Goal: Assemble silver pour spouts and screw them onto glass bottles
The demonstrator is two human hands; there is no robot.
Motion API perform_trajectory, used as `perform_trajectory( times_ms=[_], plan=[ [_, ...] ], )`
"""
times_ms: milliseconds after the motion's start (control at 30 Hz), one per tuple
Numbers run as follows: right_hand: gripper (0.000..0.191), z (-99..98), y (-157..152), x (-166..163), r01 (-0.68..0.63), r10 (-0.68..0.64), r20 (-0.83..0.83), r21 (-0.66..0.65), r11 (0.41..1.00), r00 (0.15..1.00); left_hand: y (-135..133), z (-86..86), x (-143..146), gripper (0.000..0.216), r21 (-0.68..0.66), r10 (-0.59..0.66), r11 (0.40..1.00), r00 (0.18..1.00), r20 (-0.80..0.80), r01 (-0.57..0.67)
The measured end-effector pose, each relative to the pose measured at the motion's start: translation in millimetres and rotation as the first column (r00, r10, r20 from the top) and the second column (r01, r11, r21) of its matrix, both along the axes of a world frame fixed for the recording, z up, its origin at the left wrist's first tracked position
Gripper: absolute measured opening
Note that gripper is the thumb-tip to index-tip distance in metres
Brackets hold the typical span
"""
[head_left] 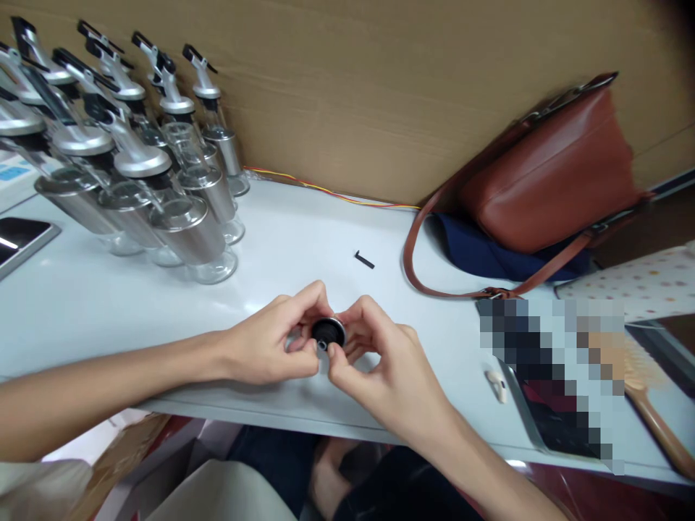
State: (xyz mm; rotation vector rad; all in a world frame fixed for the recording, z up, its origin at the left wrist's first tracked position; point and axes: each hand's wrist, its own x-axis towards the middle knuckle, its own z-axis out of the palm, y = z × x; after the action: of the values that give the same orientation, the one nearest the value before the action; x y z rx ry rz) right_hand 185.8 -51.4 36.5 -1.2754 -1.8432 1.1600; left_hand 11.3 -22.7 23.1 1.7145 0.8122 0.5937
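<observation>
We hold a small round metal cap with a black insert (pixel 328 333) between both hands above the white tabletop (pixel 304 239). Our left hand (pixel 266 344) pinches its left edge, our right hand (pixel 380 362) presses a fingertip at its lower rim. A cluster of glass and steel pourer bottles (pixel 135 166) stands at far left. A small black plastic piece (pixel 364 259) lies beyond our hands, near a brown leather handbag (pixel 548 174).
</observation>
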Motion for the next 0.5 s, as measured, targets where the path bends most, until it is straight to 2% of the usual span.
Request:
perform_trajectory(
  times_ms=[167, 267, 400, 433, 500],
  plan=[
    [0.021, -1.3, 8.0, 5.3, 0.104, -0.107, 0.005, 0.187, 0.977, 0.994, 5.5, -5.5, 2.8, 0.027, -0.013, 0.127, 0.992, 0.981, 0.145, -0.127],
    [0.018, -1.0, 15.4, 11.5, 0.064, -0.074, 0.037, 0.22, 0.973, 0.997, 9.4, -6.1, 2.9, 0.032, -0.026, 0.153, 0.988, 0.975, 0.162, -0.151],
    [0.01, -1.7, 32.4, 25.2, -0.058, -0.026, 0.283, 0.282, 0.958, 0.959, 10.8, -9.9, 1.4, 0.025, 0.037, 0.178, 0.982, 0.976, 0.122, -0.184],
    [0.008, -2.4, 38.4, 29.1, -0.049, -0.064, 0.356, 0.301, 0.953, 0.932, 10.5, -11.0, 1.2, 0.024, 0.038, 0.177, 0.982, 0.977, 0.123, -0.183],
    [0.007, -4.5, 51.5, 35.2, 0.039, -0.225, 0.488, 0.362, 0.931, 0.844, 9.9, -12.9, 1.2, 0.023, 0.025, 0.17, 0.984, 0.977, 0.126, -0.174]
  ],
)
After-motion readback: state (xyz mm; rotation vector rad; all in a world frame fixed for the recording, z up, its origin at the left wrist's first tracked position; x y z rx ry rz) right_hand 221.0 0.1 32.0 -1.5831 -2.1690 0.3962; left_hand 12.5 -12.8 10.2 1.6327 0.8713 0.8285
